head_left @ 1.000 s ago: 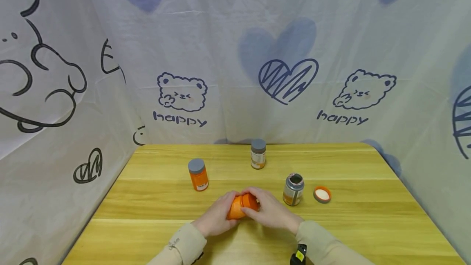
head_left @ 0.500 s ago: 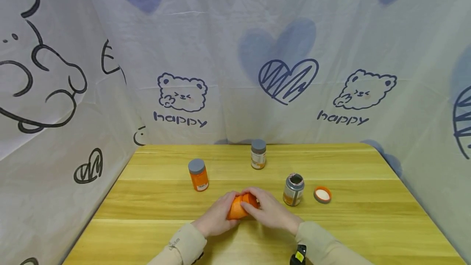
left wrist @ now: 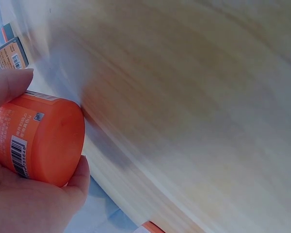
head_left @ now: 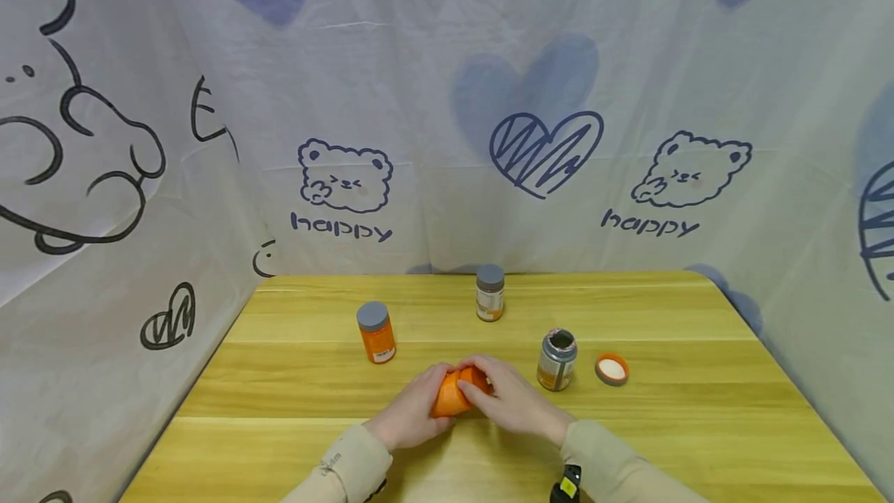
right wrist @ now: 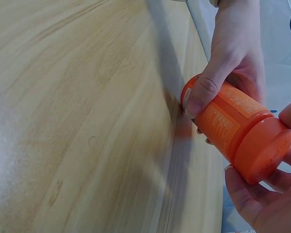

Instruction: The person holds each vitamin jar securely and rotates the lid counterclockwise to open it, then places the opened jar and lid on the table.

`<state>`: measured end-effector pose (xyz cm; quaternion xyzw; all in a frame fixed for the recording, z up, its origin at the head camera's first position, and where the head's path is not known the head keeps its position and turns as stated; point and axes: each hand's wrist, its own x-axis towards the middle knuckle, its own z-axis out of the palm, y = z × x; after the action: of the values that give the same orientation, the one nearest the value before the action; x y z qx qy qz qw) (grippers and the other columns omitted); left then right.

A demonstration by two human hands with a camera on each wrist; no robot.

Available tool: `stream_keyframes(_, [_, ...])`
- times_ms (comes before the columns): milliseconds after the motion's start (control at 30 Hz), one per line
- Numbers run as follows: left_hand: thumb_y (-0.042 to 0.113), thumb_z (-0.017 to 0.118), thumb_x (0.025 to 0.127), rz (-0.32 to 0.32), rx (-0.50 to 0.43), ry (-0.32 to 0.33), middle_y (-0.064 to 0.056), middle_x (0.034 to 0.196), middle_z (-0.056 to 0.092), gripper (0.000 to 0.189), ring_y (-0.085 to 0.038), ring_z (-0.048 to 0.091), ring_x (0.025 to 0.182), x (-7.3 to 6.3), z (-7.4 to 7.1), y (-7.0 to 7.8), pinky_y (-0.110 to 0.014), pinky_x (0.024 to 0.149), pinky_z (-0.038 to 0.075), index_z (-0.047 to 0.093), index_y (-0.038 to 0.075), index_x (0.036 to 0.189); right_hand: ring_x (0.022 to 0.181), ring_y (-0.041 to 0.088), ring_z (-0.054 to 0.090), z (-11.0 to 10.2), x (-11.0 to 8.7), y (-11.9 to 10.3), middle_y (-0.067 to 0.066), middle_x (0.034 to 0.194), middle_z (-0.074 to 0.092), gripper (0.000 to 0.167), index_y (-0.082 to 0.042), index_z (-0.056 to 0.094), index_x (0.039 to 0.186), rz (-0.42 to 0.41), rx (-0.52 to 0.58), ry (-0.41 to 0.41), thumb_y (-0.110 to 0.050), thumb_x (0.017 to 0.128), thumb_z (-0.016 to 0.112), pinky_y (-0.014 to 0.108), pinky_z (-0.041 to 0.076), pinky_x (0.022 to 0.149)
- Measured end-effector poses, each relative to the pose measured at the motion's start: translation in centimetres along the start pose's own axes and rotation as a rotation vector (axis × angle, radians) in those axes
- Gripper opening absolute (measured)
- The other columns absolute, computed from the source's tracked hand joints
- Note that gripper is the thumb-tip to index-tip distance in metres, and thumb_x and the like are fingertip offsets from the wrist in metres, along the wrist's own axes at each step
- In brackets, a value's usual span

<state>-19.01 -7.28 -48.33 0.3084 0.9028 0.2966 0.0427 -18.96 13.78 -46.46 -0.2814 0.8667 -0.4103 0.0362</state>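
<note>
An orange plastic bottle [head_left: 448, 397] lies tilted on its side between both hands, close over the front middle of the table. My left hand [head_left: 414, 411] grips its body; in the left wrist view the smooth base [left wrist: 60, 143] faces out past the fingers, beside a barcode label. At the other end, my right hand [head_left: 515, 400] holds the orange screw lid [right wrist: 263, 149], thumb on one side and fingers around the other. In the right wrist view the lid sits on the bottle's neck, and small print covers the label [right wrist: 235, 104].
Left of the hands stands an orange jar [head_left: 379, 341] with a grey lid. A grey-lidded jar [head_left: 490, 303] is at the back. To the right, an uncapped jar [head_left: 556, 367] stands beside a loose lid [head_left: 611, 369], its white inside facing up. Printed cloth [head_left: 433, 84] hangs behind the table.
My right thumb has shifted upward across the orange lid. Both hands keep their hold in the same place, and the other jars have not moved.
</note>
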Motion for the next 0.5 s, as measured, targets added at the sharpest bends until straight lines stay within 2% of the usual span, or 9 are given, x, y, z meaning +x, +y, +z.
stream_keyframes(500, [0.007,0.077,0.082,-0.007,-0.008,-0.004,-0.011,0.131,0.058,0.063,-0.024,0.058,0.114,-0.04,-0.02,0.05,-0.044,0.099,0.048,0.045,0.006,0.137,0.112,0.019,0.062,-0.09,-0.06,-0.11,0.004,0.124,0.066,0.032,-0.012,0.061,0.127,-0.002,0.003,-0.009,-0.032,0.104,0.054,0.030,0.053,0.093])
